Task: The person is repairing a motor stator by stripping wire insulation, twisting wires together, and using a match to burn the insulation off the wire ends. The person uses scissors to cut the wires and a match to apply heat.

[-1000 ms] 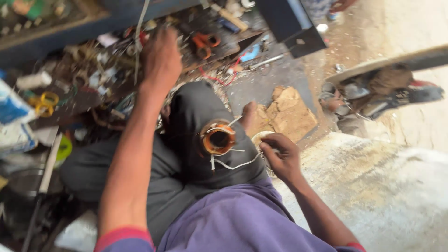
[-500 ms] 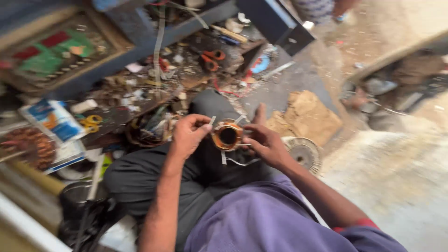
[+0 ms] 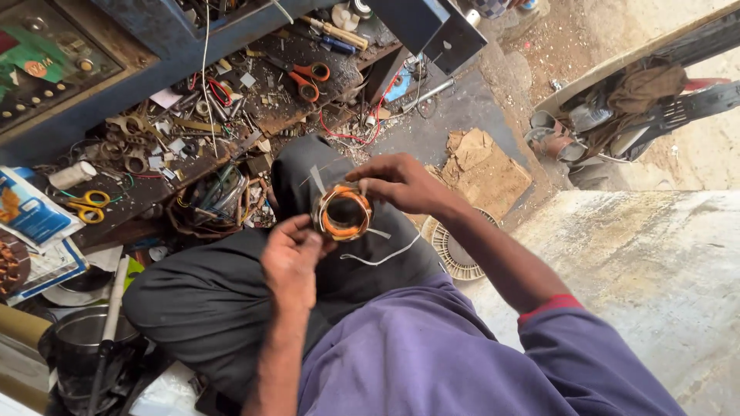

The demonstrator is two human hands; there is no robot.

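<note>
Seated person, seen from above; both bare hands meet over the lap at a ring-shaped copper wire coil [image 3: 343,213], orange-brown, held just above the dark trousers [image 3: 208,293]. Left hand [image 3: 291,258] comes in from the near side, fingers curled and pinched against the coil's near-left edge. Right hand [image 3: 401,183] arches over from the right, fingertips closed on the coil's far rim; so the coil is clamped between the two hands. Pale strips of insulating paper stick out from the winding, and a thin white cord [image 3: 385,256] trails from it to the right across the trousers. Purple shirt [image 3: 432,362] fills the near foreground, with a red band at the right cuff. To the far left, a cluttered workbench [image 3: 154,192] strewn with wire scraps and small parts: orange-handled scissors [image 3: 304,77] toward its far end, yellow-handled scissors [image 3: 89,204] at the left, a white spool [image 3: 71,175] just beyond those. A tangle of coloured wires [image 3: 212,202] lies at the bench edge, near the knee. On the ground right of the leg, a round white fan grille [image 3: 451,250] partly hidden under the right forearm, torn cardboard [image 3: 486,166] beyond it. Near left corner: a dark metal pot [image 3: 81,343] with a pale rod across it.
</note>
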